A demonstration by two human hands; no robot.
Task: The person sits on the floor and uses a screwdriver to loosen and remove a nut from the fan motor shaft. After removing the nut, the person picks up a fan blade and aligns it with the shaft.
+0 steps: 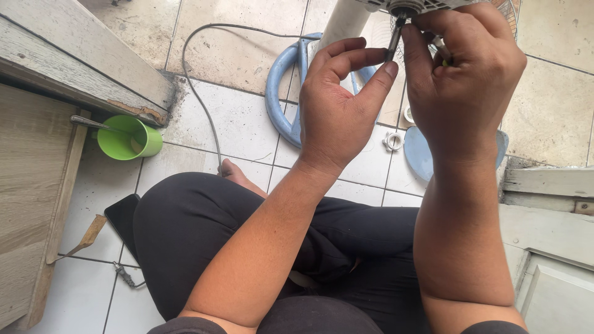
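Observation:
My left hand (340,102) is raised in front of me, its fingertips pinching the dark metal shaft (393,38) that sticks out of a white fan motor housing (408,5) at the top edge. My right hand (464,74) is closed around the same shaft from the right, with a small yellow-green part showing between its fingers. The fan's white pole (343,21) stands behind my left hand. I sit cross-legged in black trousers on a tiled floor.
A blue ring-shaped fan base (278,86) lies on the tiles with a grey cable (198,93). A white plastic nut (393,141) and a blue blade piece (417,154) lie near it. A green cup (130,139), black phone (122,216), wooden-handled tool (86,238) sit left.

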